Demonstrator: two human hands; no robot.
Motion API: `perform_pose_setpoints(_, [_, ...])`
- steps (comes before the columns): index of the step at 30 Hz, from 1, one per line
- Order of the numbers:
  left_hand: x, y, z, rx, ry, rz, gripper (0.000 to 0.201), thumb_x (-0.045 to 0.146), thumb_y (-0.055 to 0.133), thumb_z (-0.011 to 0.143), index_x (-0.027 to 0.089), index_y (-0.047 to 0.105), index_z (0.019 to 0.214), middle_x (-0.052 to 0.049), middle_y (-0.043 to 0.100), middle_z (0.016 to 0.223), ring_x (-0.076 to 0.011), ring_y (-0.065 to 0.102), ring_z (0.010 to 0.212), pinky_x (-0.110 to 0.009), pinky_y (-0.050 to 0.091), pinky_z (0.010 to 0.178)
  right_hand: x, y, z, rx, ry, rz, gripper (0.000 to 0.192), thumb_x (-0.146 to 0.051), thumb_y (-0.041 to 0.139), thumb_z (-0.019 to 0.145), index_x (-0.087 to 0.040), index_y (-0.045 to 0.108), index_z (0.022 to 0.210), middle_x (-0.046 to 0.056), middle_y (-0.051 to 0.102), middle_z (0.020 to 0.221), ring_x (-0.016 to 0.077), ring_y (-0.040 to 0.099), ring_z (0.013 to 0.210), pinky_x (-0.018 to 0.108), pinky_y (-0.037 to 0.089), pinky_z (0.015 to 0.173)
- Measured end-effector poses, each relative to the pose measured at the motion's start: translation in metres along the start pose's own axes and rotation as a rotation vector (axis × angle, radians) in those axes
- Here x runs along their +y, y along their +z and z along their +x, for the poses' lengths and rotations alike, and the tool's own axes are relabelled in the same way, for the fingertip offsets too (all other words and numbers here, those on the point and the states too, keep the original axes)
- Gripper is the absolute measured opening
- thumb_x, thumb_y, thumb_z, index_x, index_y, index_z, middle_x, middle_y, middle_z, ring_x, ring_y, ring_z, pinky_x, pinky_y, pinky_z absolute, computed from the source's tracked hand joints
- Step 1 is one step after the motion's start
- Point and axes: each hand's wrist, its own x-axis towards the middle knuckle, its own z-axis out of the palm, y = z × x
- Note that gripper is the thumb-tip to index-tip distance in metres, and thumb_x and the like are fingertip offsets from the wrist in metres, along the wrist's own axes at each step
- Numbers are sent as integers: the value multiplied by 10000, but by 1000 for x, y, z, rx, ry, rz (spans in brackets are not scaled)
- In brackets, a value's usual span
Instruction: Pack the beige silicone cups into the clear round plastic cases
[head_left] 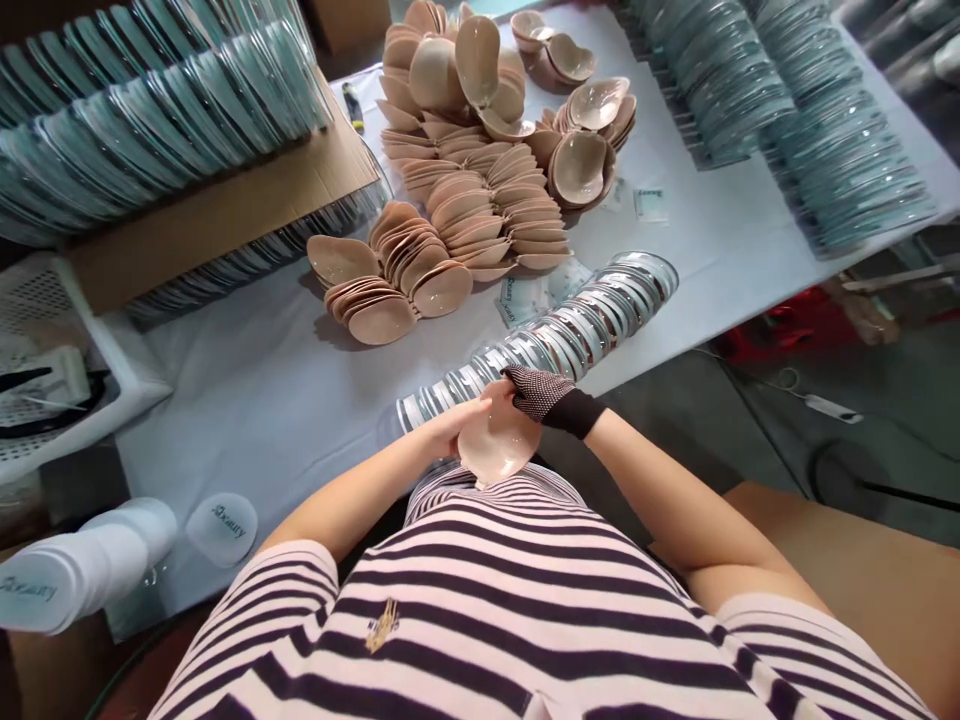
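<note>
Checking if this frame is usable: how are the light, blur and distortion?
Head view: soft even daylight with faint shadows under the beige cups; glare on the clear tray stack; straight table edge bows from wide-angle distortion; left hand, right hand and the held cup are reasonably sharp, corners slightly soft.

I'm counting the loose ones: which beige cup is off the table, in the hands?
The beige cup close to the striped shirt, held between the bare left hand and the mesh-gloved right hand. All other cups lie stacked on the white table.
</note>
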Motion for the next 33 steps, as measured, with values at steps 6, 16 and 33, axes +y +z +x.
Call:
perform_pose_setpoints(6, [15, 1, 23, 108, 108, -39, 620, 351, 834, 673, 176, 645, 1237, -126, 743, 1108, -294, 701, 1006, -385, 531, 916, 56, -48, 67, 150, -189, 266, 626, -281, 572, 904, -199, 389, 1496, 135, 595, 1400, 225, 623, 1197, 394, 512, 1002])
perform_pose_setpoints(16, [33, 2, 50, 157, 172, -491, 834, 838, 486, 787, 135, 653, 1203, -179, 729, 1128, -348, 658, 1134, -497, 458, 1040, 133, -93, 186, 46, 103, -337, 440, -26, 577, 868, 19, 570, 1306, 386, 427, 1445, 390, 457, 1313, 479, 351, 1028])
perform_pose_setpoints(33, [44, 10, 51, 265, 319, -679, 862, 827, 253, 866, 165, 591, 1304, -174, 700, 1187, -387, 597, 1227, -624, 386, 1097, 61, -109, 126, 546, -55, -277, 299, -248, 479, 926, -137, 740, 1021, 144, 743, 1021, 258, 641, 916, 321, 442, 776])
